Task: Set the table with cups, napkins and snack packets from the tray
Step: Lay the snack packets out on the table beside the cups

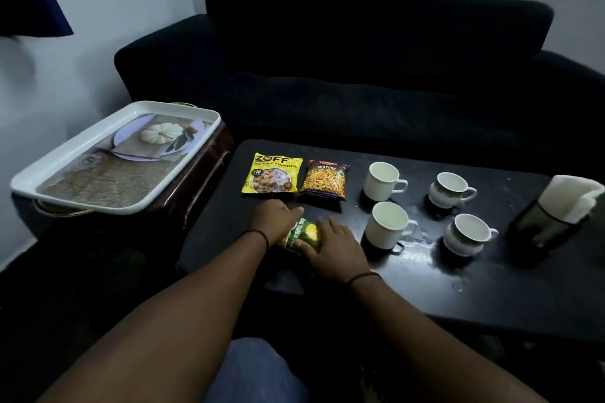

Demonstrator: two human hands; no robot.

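Hands meet on the green packet [299, 235], which lies on the black table [458, 298] near its front edge. Your left hand [273, 217] lies over the packet's left end, fingers loosely bent; whether it grips, you cannot tell. Your right hand [334, 252] rests flat on the right end, thumb against the wrapper. Just behind: yellow packet [271, 173] and brown packet [324, 179], side by side. To the right, four white cups [386, 181] in two rows. Far right, holder [543, 226] with napkins [571, 196]. Left of the table, tray [26, 183] on a side stand.
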